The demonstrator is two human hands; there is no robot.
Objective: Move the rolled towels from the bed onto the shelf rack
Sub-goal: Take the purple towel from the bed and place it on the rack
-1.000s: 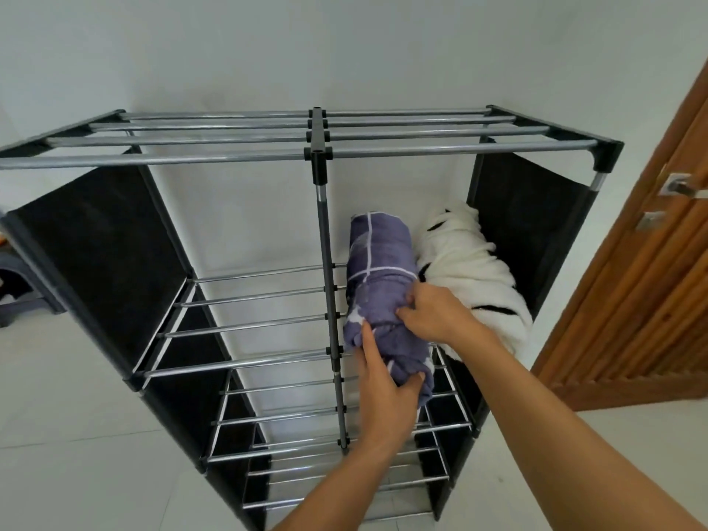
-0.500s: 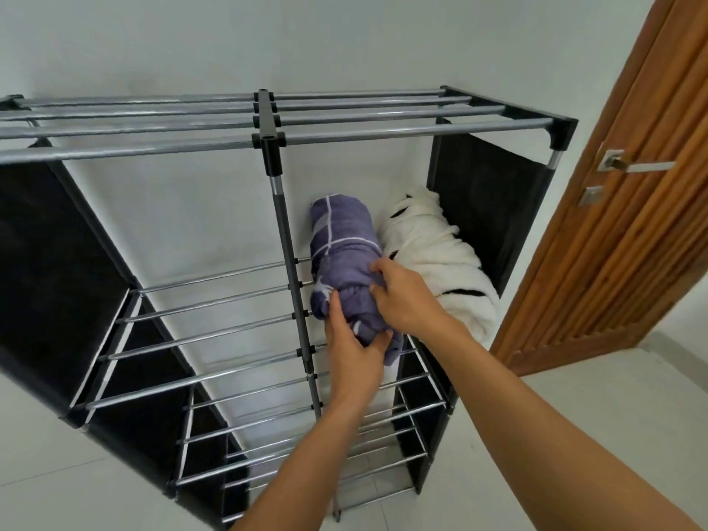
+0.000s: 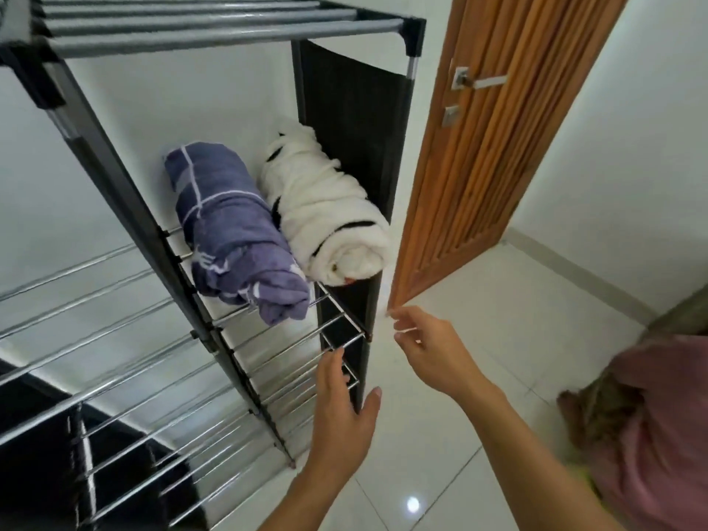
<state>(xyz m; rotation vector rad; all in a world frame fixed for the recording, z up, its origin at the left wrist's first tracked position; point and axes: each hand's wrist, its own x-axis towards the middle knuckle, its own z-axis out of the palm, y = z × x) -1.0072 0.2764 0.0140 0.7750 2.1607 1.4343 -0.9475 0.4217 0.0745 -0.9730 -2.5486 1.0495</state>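
Note:
A rolled purple towel [image 3: 233, 239] with white lines lies on an upper tier of the metal shelf rack [image 3: 214, 30], in its right-hand bay. Pressed against its right side is a rolled white towel [image 3: 325, 212] with black stripes, next to the rack's black fabric side panel [image 3: 352, 120]. My left hand [image 3: 341, 408] hovers below the purple towel in front of the lower rails, fingers apart and holding nothing. Off the rack's front right corner my right hand [image 3: 429, 350] is loosely spread and holds nothing. Neither hand touches a towel.
A wooden slatted door [image 3: 509, 120] with a metal handle [image 3: 479, 80] stands just right of the rack. White tiled floor [image 3: 479, 312] spreads below. Pink fabric, perhaps bedding, [image 3: 659, 427] shows at the lower right edge. The rack's left bay rails [image 3: 88, 304] carry nothing.
Both hands have let go of the purple towel and pulled back and down from the shelf. The view has swung to the right, bringing the door and pink fabric into sight.

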